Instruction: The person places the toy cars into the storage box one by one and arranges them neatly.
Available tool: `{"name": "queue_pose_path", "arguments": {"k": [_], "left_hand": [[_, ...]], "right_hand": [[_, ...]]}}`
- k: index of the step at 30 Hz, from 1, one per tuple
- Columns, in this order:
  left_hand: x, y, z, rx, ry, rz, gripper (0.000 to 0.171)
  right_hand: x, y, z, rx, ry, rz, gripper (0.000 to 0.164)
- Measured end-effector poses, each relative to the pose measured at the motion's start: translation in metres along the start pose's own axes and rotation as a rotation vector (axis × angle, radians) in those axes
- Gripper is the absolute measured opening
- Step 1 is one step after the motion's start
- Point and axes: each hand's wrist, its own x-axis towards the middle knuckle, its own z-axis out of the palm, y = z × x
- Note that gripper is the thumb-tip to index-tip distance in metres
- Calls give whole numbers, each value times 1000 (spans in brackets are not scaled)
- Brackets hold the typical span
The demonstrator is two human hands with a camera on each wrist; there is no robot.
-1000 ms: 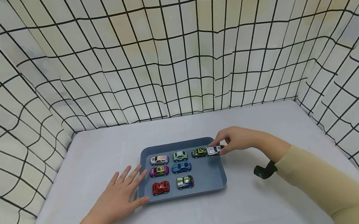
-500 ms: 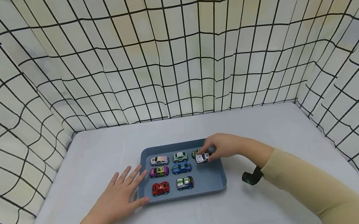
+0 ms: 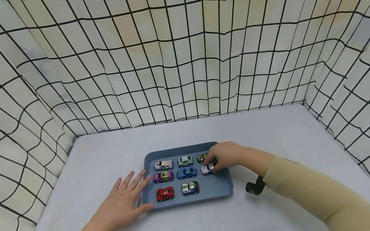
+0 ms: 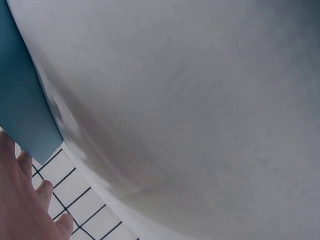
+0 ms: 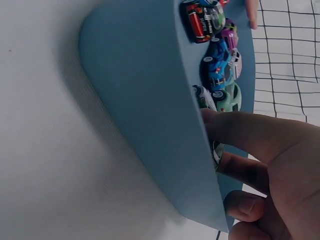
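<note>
My right hand [image 3: 227, 155] reaches over the right side of the blue-grey tray [image 3: 216, 190] and pinches a white toy car [image 3: 207, 169] between thumb and fingers. That car sits at the right end of the middle row, beside a blue toy car [image 3: 186, 173]. Just behind it is a camouflage toy car [image 3: 202, 157], partly covered by the fingers. In the right wrist view the tray wall hides most of the held white car [image 5: 204, 96]. With fingers spread, my left hand [image 3: 121, 204] rests at the tray's left edge, holding nothing.
Other toy cars stand in the tray: a patterned white car [image 3: 164, 165], a pale green car [image 3: 185, 161], a purple car [image 3: 163, 177], a red car [image 3: 165, 194] and a green-white car [image 3: 190, 188]. Netting over pale cloth [image 3: 179, 73] encloses the white table [image 3: 199, 226].
My right hand has carried the white car left and toward me, from the tray's back right edge beside the camouflage car into the middle row. The left hand stays put.
</note>
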Motion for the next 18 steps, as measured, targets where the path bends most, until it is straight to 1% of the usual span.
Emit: {"name": "queue_pose_path", "arguments": {"k": [4,12,18], "left_hand": [[-1,0,1,-9,7,3,90],[-1,0,0,-8,8,3,90],[-1,1,-2,-14,3,4,90]], "right_hand": [[1,-2,3,-43,10,11,34],[0,-3,8,-88,39,15,36],[-1,-3,7,-74,49,-5,35]]}}
